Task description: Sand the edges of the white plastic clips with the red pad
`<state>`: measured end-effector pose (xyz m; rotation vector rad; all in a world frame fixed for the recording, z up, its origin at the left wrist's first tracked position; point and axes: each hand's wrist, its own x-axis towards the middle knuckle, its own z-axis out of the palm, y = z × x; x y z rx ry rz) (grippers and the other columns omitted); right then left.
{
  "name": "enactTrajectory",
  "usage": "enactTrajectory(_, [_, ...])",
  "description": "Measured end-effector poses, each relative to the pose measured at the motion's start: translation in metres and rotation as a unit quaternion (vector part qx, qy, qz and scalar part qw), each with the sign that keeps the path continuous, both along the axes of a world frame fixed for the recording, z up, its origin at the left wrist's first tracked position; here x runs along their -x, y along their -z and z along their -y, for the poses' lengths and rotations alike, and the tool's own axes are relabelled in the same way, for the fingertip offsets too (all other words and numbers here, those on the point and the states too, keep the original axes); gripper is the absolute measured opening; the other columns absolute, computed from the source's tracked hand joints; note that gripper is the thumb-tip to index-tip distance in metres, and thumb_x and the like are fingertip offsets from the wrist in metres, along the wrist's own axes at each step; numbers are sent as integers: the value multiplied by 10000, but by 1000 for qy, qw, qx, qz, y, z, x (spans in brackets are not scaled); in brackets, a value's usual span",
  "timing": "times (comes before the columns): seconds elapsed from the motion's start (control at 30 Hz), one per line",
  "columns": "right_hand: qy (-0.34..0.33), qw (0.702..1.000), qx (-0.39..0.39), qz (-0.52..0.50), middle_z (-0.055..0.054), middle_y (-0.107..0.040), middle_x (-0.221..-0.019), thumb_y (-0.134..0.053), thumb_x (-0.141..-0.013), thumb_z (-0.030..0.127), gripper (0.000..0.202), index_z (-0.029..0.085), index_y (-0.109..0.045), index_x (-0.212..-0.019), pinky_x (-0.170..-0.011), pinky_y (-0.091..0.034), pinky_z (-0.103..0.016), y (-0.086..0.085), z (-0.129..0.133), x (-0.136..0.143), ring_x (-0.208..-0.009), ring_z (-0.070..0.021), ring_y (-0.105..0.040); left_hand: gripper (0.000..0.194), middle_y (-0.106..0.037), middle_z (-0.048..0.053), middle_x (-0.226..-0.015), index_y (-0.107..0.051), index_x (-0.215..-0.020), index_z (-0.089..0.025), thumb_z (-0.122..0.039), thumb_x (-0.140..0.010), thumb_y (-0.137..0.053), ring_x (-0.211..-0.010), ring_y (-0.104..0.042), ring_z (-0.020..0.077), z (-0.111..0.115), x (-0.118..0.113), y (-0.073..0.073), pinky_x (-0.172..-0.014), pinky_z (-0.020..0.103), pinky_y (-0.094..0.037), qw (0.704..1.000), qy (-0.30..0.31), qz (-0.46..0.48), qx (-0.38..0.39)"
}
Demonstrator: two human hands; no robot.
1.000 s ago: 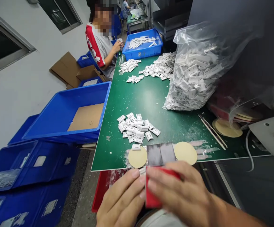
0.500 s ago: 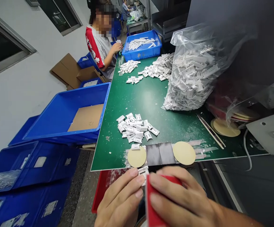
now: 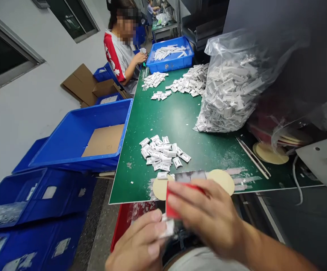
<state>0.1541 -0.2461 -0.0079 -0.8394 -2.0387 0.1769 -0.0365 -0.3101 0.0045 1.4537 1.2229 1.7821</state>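
White part (image 3: 168, 229), clamped by the fingers of the left hand (image 3: 139, 241) before the table (image 3: 163, 116), has dipped bodyward. Red block (image 3: 172, 212), gripped by the right hand (image 3: 211, 214), has swung tableward, suggesting a rubbing stroke.

a pale wall (image 3: 59, 52) holds dark windows (image 3: 70, 19) above grey floor (image 3: 99, 222).

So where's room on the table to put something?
The table is nearly bare between the near pile, far piles and bag. It's crowded at the near edge, around the discs and right hand, and by the far bin.
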Motion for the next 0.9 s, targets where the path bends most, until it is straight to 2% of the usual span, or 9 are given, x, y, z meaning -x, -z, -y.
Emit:
enactTrajectory(0.1, [122, 985, 118, 22, -121, -621, -1368, -469, -987, 143, 346, 194, -631, -1289, -898, -530, -424, 8, -3, -2, -1103, -257, -602, 145, -787, -48, -706, -715, -661, -265, -263, -685, -858, -732, -759, 163, -13, -1, -3, -729, 250, -632, 981, 36, 173, 82])
enactTrajectory(0.17, [126, 982, 140, -28, -136, -528, -1457, -473, -984, 141, 401, 178, -560, -1373, -997, -474, -458, 8, 1, -4, -1226, -274, -535, 206, -776, -70, -696, -703, -698, -265, -184, -641, -884, -695, -746, 116, -20, -6, -6, -711, 190, -613, 948, 39, 267, 166])
enactTrajectory(0.23, [94, 981, 150, -76, -132, -460, -1506, -447, -989, 146, 453, 168, -478, -1441, -1082, -400, -458, 5, 9, -4, -1321, -270, -467, 219, -772, -66, -706, -726, -789, -282, -222, -650, -885, -653, -734, 96, -24, -12, -8, -680, 166, -602, 921, 47, 322, 213])
enactTrajectory(0.43, [12, 982, 151, -111, -133, -436, -1508, -397, -997, 164, 476, 143, -416, -1473, -1105, -383, -401, -5, 27, 4, -1360, -253, -438, 174, -772, -17, -741, -762, -830, -258, -252, -687, -862, -671, -735, 119, -25, -15, -5, -689, 193, -603, 919, 70, 318, 223])
enactTrajectory(0.57, [6, 982, 142, -122, -143, -425, -1511, -376, -1008, 192, 476, 157, -402, -1482, -1090, -411, -439, -7, 26, 11, -1357, -276, -445, 168, -754, -16, -736, -759, -814, -247, -244, -682, -864, -675, -725, 122, -23, -16, -4, -682, 201, -600, 921, 65, 316, 216])
enactTrajectory(0.67, [4, 982, 148, -116, -150, -419, -1512, -365, -1018, 222, 476, 168, -391, -1490, -1093, -415, -451, -9, 27, 13, -1360, -284, -448, 184, -732, -15, -757, -756, -855, -253, -226, -701, -852, -719, -709, 120, -24, -19, -8, -714, 209, -590, 910, 79, 337, 229])
enactTrajectory(0.73, [-2, 981, 151, -123, -150, -418, -1513, -347, -1025, 234, 476, 173, -382, -1497, -1092, -422, -449, -7, 29, 12, -1363, -286, -449, 276, -694, -22, -760, -745, -960, -279, -240, -708, -849, -748, -677, 115, -24, -21, -12, -716, 212, -578, 883, 91, 395, 236])
enactTrajectory(0.8, [-7, 982, 138, -130, -149, -402, -1527, -323, -1031, 241, 483, 174, -366, -1507, -1090, -430, -462, -2, 35, 11, -1369, -294, -446, 358, -648, -27, -769, -724, -1061, -297, -245, -725, -836, -704, -623, 90, -24, -23, -16, -644, 184, -545, 835, 112, 473, 260])
enactTrajectory(0.9, [15, 987, 78, -138, -141, -393, -1538, -297, -1035, 312, 495, 223, -356, -1518, -1026, -488, -523, 11, 40, 10, -1335, -333, -487, 316, -598, -21, -772, -734, -1042, -253, -209, -741, -819, -591, -531, 45, -21, -25, -18, -532, 139, -463, 757, 159, 545, 324])
